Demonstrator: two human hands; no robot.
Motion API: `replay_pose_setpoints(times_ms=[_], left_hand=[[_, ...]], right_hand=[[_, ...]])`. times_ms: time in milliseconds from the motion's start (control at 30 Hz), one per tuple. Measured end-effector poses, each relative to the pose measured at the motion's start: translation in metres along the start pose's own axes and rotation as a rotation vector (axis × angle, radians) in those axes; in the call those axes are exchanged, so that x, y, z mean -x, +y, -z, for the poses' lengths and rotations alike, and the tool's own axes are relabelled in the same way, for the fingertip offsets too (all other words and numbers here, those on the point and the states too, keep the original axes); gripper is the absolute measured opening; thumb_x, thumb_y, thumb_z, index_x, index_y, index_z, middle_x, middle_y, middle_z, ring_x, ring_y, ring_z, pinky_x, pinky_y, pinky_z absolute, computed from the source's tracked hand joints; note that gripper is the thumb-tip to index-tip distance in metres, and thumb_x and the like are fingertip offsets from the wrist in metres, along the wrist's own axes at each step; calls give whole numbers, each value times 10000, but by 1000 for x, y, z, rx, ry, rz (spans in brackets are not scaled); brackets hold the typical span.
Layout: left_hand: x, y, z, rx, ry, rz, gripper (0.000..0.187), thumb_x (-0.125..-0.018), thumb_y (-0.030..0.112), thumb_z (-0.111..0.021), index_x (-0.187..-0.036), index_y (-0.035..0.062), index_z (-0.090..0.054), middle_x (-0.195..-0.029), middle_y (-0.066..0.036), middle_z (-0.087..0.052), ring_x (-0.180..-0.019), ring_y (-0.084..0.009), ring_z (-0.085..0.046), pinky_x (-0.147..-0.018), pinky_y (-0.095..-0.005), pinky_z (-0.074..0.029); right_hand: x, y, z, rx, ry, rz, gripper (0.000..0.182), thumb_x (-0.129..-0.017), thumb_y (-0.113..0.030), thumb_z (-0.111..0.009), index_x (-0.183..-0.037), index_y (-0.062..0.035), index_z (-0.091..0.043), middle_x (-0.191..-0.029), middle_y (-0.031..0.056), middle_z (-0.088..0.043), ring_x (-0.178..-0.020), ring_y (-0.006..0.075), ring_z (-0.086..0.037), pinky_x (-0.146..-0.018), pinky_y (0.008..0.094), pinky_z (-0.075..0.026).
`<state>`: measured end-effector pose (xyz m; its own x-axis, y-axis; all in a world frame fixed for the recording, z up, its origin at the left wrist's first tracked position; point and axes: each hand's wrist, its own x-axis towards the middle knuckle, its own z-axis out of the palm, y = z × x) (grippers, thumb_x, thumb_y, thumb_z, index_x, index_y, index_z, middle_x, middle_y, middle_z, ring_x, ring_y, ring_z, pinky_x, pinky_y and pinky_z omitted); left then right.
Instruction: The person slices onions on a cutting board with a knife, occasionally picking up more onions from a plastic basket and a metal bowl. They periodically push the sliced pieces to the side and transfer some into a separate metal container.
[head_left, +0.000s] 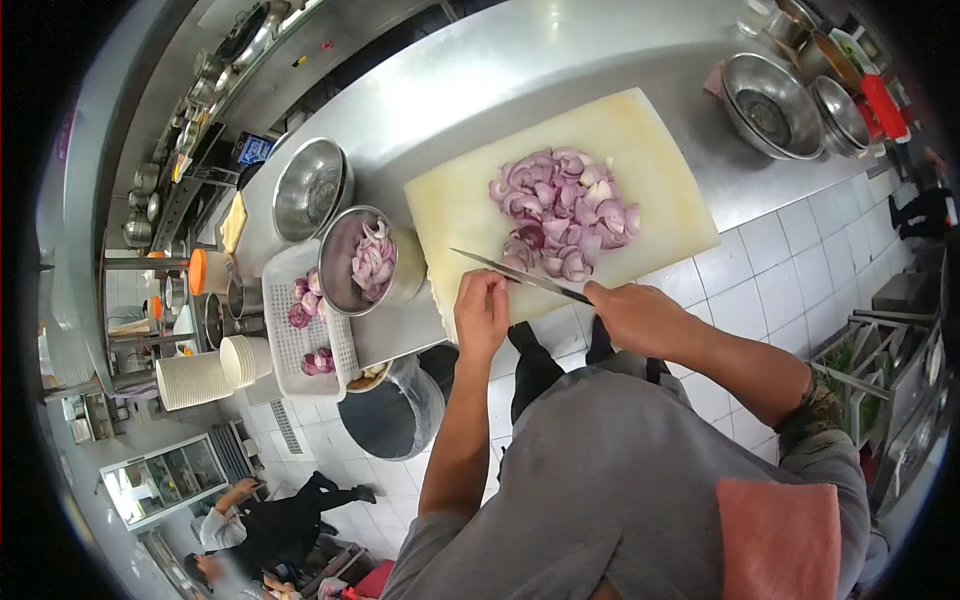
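My right hand [625,312] is wrapped round the handle of a long knife [515,273], whose blade points left over the near edge of a pale cutting board [450,205]. Close to the blade, my left hand [482,308] has its fingers bent together; what they hold, if anything, is hidden. A heap of cut purple onion [570,210] lies on the board beyond the knife. Left of the board, a deep steel pot [345,265] contains more cut onion [373,262].
A white basket [285,340] with onion pieces stands beside the pot. Steel bowls [308,190] sit behind it, and others [770,105] at the right. Below the counter edge is a dark bin [385,415]. Another person [275,530] is at lower left.
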<state>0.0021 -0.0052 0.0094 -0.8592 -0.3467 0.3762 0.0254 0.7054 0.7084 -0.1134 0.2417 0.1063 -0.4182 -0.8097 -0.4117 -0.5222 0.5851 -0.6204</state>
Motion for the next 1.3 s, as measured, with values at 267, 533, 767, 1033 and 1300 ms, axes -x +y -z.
replay_pose_setpoints(times_ms=[267, 533, 767, 1033, 1300], left_hand=[[1, -1, 0, -14, -18, 8, 107, -914, -38, -657, -1011, -3, -630, -984, -166, -655, -870, -330, -669, -780, -398, -549], [-2, -3, -4, -14, -68, -19, 129, -914, -35, -656, -1037, 1, -657, -1023, -169, -671, -903, -328, -678, -804, -387, -560], [-58, 38, 19, -122, -13, -106, 227, -915, -5, -680, -1135, 49, -699, -1082, -152, -702, -946, -320, -689, -810, -400, -569], [-111, 33, -17, -443, -646, -192, 336, -834, 21, -675, -1160, 98, -703, -1127, -138, -655, -1063, -372, -659, -920, -465, -540], [-102, 31, 15, -301, -184, -342, 418, -805, -28, -755, -1189, 137, -749, -1126, -101, -656, -1029, -317, -644, -870, -416, -546]], right_hand=[[-2, 1, -14, -20, -23, -14, 203, -934, -21, -515, -1132, 18, -498, -839, 253, -691, -838, 458, -698, -734, 570, -526], [-54, 34, -51, 33, 166, 215, 261, -926, -30, -516, -1181, 23, -524, -882, 256, -698, -863, 459, -703, -756, 581, -525], [-21, 22, -15, -67, 66, 32, 343, -923, -69, -528, -1249, 36, -526, -905, 283, -706, -900, 453, -709, -791, 569, -544], [-32, 11, -71, -96, -45, 154, 374, -926, -93, -559, -1274, 42, -531, -917, 304, -714, -911, 471, -714, -827, 563, -553], [-44, 55, -35, -29, 39, 132, 327, -928, -77, -542, -1243, 5, -571, -1028, 270, -724, -1006, 460, -699, -882, 562, -535]])
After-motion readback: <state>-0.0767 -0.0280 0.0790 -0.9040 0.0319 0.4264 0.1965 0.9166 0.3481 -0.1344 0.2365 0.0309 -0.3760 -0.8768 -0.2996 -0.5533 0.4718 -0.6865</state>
